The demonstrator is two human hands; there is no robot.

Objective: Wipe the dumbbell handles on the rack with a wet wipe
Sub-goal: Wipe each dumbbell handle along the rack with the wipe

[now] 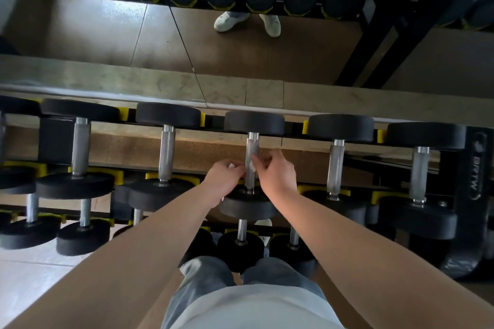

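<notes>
As both pinch the wet wipe (231, 165), the left hand (226, 179) (nine o'clock) and right hand (276, 173) (three o'clock) flank the dumbbell handle (252, 147).

The grip is on a dumbbell handle (252, 147) in the top row of the rack (477, 168). The left hand (226, 181) and the right hand (276, 175) meet there from either side, and they hold the wet wipe (251, 167) between them, against the handle. Behind the grip sits the far head (254, 123) of this dumbbell, behind it a ledge (133, 83), then a mirror (80, 32). Before the grip, toward the person, lies the near head (247, 207), and below it a lower dumbbell (240, 246). Left of the grip stands a neighbour dumbbell (166, 152), beyond it another dumbbell (80, 147). Right of the grip stands a third dumbbell (335, 165), then a fourth dumbbell (419, 173), then the end of the rack.
</notes>
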